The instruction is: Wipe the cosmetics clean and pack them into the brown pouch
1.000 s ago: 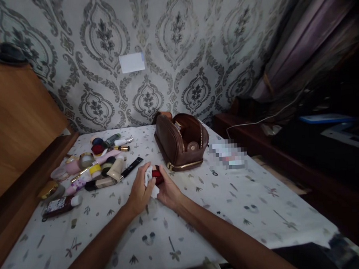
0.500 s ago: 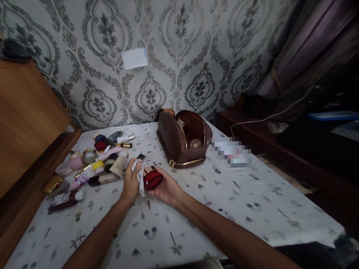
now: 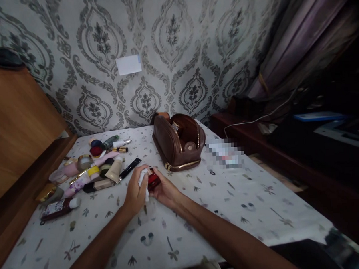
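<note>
My left hand (image 3: pixel 136 189) is closed around a white cloth or wipe (image 3: pixel 144 182), which presses against a small dark red glossy container (image 3: pixel 153 180). My right hand (image 3: pixel 166 190) grips that container from the right side. Its exact kind I cannot make out, since fingers and cloth cover part of it. Both hands are just above the table's middle. Left of them lie a beige tube (image 3: pixel 114 170) and a slim black stick (image 3: pixel 130 169). Behind and to the right stands a brown toiletry bag (image 3: pixel 180 144), unzipped, its dark inside showing.
Several cosmetics are bunched on the left, among them a dark red bottle with a white cap (image 3: pixel 58 209) and a gold-lidded jar (image 3: pixel 48 193). A wooden panel (image 3: pixel 25 118) borders that side. A blurred-out flat item (image 3: pixel 225 153) lies right of the bag on the patterned tablecloth (image 3: pixel 202 229).
The view has shifted slightly. My left hand and the cloth have come closer against the red container, whose glossy face is now more covered. The black stick shows more fully.
</note>
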`<action>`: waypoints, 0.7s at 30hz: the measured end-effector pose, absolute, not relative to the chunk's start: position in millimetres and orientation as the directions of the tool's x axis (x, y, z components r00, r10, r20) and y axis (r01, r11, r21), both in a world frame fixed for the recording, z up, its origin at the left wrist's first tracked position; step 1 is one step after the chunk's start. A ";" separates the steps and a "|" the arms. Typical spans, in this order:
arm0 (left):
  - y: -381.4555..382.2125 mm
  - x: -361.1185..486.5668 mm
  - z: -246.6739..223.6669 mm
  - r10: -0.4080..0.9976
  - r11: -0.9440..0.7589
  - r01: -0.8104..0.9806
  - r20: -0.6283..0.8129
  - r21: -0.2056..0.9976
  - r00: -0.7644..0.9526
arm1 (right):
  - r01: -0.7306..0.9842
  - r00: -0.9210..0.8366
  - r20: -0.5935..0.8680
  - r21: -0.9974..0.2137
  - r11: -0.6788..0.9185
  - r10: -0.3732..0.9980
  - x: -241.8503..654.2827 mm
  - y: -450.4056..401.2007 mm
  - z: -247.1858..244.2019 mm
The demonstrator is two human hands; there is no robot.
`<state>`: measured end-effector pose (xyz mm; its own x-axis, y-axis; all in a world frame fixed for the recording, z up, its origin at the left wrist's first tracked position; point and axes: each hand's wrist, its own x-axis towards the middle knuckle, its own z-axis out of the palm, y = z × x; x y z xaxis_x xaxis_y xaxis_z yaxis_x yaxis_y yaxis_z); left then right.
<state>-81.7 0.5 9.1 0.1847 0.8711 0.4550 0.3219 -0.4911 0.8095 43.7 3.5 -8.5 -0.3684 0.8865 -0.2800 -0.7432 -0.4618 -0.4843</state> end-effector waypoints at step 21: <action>-3.3 -80.1 3.0 0.825 -0.565 0.382 0.518 0.732 0.227 | -0.780 -0.396 -0.234 -0.425 -0.460 0.888 45.9 -2.6 -0.2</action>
